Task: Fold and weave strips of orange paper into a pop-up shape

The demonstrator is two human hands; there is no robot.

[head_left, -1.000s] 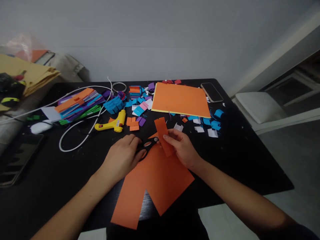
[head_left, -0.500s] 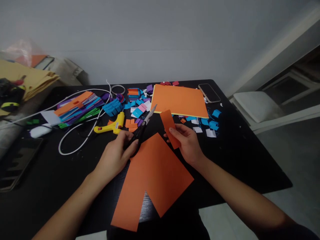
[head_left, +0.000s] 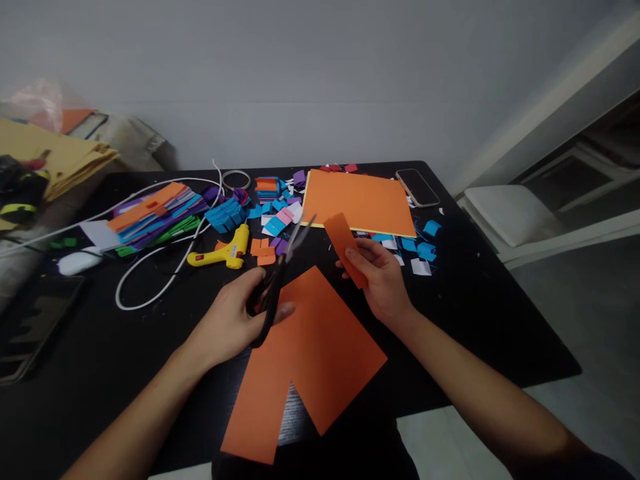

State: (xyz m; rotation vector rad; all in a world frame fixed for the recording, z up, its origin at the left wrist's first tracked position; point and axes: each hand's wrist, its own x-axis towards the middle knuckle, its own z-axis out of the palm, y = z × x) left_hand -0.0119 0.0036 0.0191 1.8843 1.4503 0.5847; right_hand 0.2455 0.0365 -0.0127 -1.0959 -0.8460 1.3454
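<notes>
My left hand [head_left: 237,317] holds black-handled scissors [head_left: 273,293], thumb and fingers in the loops, blades pointing up and slightly parted. My right hand [head_left: 377,277] pinches an orange paper strip [head_left: 345,243] between thumb and fingers, to the right of the blades and not touching them. Below and between both hands lies a large orange sheet [head_left: 325,347] at the table's near edge, with another orange piece [head_left: 255,413] at its left; whether they are joined is unclear. An orange stack [head_left: 357,200] with a yellow edge sits behind my right hand.
A yellow glue gun [head_left: 230,253] lies left of the scissors, near a looped white cable [head_left: 120,287]. Bundles of coloured paper [head_left: 155,213] and blue pieces [head_left: 225,213] are behind. Phones lie at the back right [head_left: 417,188] and far left [head_left: 37,327].
My left hand has turned the scissors and spread its thumb, the handles now wider apart. My right hand has shifted slightly right and up with the strip.
</notes>
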